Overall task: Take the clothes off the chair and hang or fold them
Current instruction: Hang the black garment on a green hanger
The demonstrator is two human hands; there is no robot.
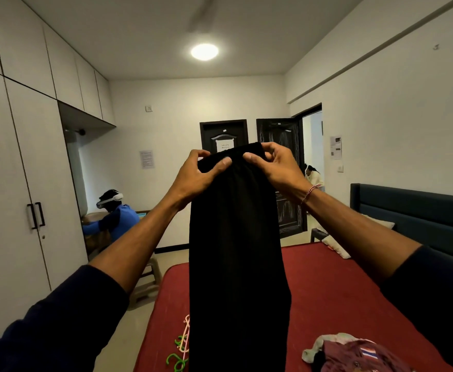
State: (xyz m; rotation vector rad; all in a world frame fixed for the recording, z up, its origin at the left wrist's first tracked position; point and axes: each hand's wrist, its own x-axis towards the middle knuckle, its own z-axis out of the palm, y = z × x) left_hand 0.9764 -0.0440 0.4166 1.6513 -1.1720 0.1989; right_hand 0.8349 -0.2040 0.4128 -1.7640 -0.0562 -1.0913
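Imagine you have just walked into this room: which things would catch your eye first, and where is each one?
First, the long black cloth garment held up in the centre, both hands gripping its top edge: left hand, right hand. Beneath it lies the red bed cover, with coloured plastic hangers near its left edge and a crumpled maroon and grey pile of clothes at lower right. A round ceiling light glows above.
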